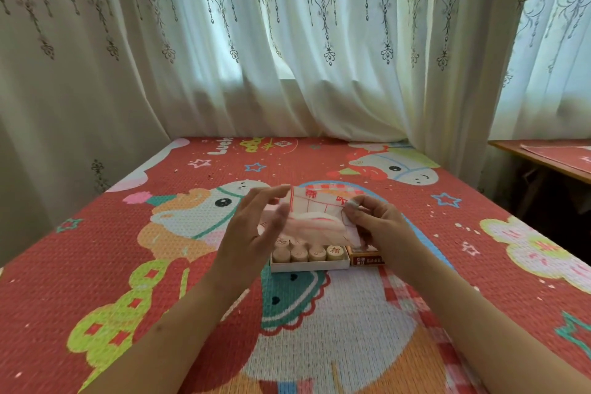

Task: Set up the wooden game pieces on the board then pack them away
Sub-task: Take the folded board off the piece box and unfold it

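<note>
Curtains (287,41) are hanging behind the red mat (447,233). Above the box (307,266) of wooden pieces (316,253), my right hand (377,227) is pinching the folded board (316,208); my left hand (252,227) is hovering open-fingered beside it. Pulling unevenly could tear it.

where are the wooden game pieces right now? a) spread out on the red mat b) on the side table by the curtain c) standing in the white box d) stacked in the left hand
c: the wooden game pieces stand in rows inside the white box, below the folded board sheet that the right hand pinches.
</note>
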`<state>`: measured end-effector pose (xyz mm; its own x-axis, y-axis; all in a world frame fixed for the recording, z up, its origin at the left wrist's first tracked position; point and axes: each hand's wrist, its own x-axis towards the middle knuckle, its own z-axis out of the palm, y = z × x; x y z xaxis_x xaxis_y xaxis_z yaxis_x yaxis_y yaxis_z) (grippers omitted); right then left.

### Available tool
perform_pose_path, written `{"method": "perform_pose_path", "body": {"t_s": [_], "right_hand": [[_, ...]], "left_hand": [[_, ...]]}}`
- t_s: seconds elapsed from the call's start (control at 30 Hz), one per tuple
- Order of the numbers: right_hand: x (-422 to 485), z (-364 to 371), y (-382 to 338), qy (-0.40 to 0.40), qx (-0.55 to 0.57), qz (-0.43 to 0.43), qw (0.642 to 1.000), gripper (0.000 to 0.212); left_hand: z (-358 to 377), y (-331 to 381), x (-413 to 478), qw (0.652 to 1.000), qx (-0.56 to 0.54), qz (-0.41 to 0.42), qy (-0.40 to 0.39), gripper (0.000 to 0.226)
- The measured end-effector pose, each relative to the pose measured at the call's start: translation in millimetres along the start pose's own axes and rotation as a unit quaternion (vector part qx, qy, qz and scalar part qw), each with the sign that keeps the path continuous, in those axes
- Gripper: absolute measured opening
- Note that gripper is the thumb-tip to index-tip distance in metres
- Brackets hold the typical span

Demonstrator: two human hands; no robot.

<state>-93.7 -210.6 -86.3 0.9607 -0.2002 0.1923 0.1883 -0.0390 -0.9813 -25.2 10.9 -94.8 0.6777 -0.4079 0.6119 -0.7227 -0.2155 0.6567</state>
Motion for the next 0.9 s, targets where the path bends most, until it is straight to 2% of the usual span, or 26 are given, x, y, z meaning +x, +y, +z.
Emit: {"method": "perform_pose_path", "body": {"t_s": [0.1, 0.17, 0.33, 0.43, 0.5, 0.63, 0.7, 0.77, 0.87, 0.9], "right_hand": [[-1.9, 3.5, 0.2, -0.053, 0.011, 0.014, 0.998, 0.009], [-2.3, 3.9, 0.7, -0.054, -0.003, 0.011, 0.998, 0.013], [-2.1, -0.8, -0.3, -0.029, -0.010, 0.000, 1.000, 0.008], [-1.0, -2.7, 1.2, -0.025, -0.011, -0.011, 1.000, 0.012], [-1.5, -1.8, 0.6, -0.051, 0.003, -0.012, 0.999, 0.028], [-3.4, 3.8, -2.7, -0.101, 0.005, 0.014, 0.995, 0.071], [-4.7, 3.9, 2.3, -0.149, -0.001, 0.010, 0.989, 0.081], [-8.4, 6.2, 3.6, -0.198, 0.023, 0.026, 0.980, 0.078], [-12.0, 14.0, -2.4, -0.218, 0.139, 0.118, 0.959, 0.071], [-12.2, 14.7, -3.9, -0.236, 0.167, 0.120, 0.950, 0.073]], "left_hand": [[-1.7, -1.4, -0.1, 0.997, -0.049, -0.062, 0.009, 0.054], [-3.9, -2.6, -0.1, 0.994, -0.057, -0.088, -0.007, 0.057], [-5.9, -2.0, 1.0, 0.995, -0.065, -0.078, -0.005, 0.018], [-8.8, 5.7, 1.5, 0.976, -0.163, -0.142, 0.004, 0.011], [-13.2, 7.7, 3.2, 0.936, -0.289, -0.200, -0.005, 0.011], [-21.7, 9.0, 4.4, 0.784, -0.553, -0.274, -0.072, 0.012], [-22.4, 11.1, 2.4, 0.730, -0.608, -0.297, -0.099, 0.029], [-22.6, 11.7, -0.2, 0.712, -0.619, -0.312, -0.112, 0.041], [-23.4, 7.9, -3.3, 0.701, -0.623, -0.320, -0.135, 0.049], [-23.7, 7.5, -3.3, 0.691, -0.631, -0.317, -0.154, 0.054]]}}
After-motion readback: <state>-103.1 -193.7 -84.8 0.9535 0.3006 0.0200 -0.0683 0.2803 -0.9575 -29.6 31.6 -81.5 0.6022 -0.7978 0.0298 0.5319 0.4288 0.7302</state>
